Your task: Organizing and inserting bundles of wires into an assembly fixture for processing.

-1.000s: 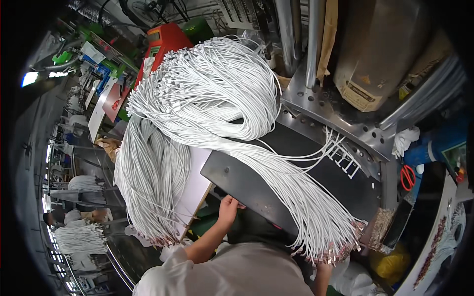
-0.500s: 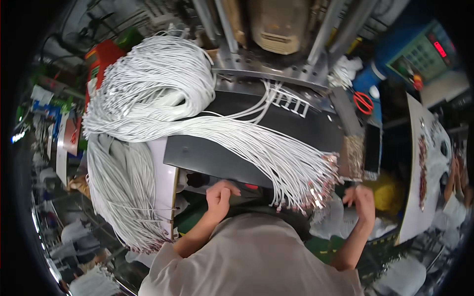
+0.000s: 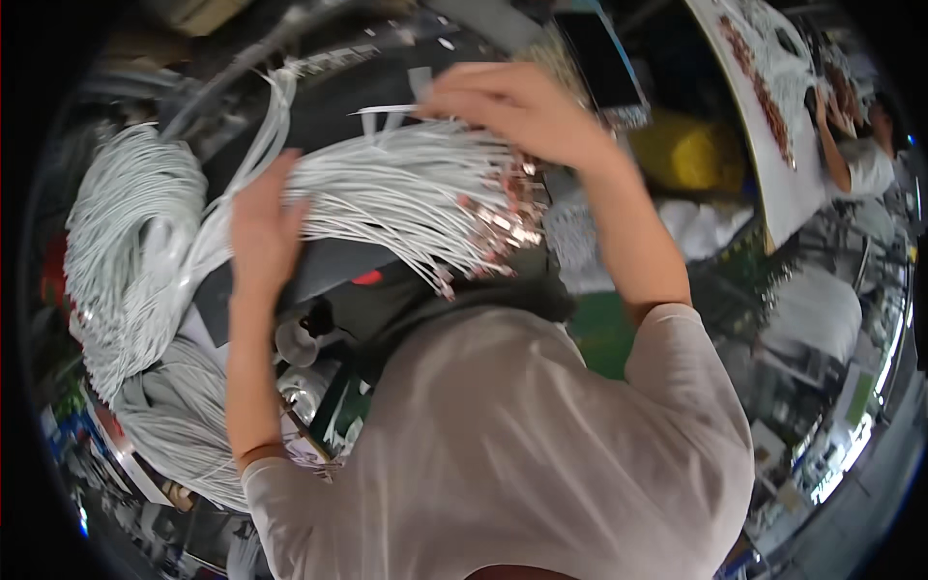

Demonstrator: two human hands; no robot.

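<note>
A thick bundle of white cables [image 3: 387, 184] lies across the black work surface, its copper-coloured ends [image 3: 503, 217] pointing right. My left hand [image 3: 266, 222] is at the left part of this bundle, fingers apart, with its thumb toward the cables; blur hides how firmly it touches. Over the far edge of the bundle, my right hand [image 3: 512, 106] has its fingers bent together at a thin white strip [image 3: 385, 111]. That strip reaches left from the fingertips, above the cables. Motion smears the fingertips, and the hand covers part of the strip.
A large coil of white cables [image 3: 126, 222] sits at the left, with a greyer bundle [image 3: 179, 425] hanging below it. A dark flat tray [image 3: 599, 58] and a yellow bag [image 3: 691, 150] are at right. Another person works at a white table [image 3: 773, 184] farther right.
Both hands have risen from near my lap to the cable bundle, the right one reaching over its far side. A white strip now shows at my right fingers. The view has turned to the right.
</note>
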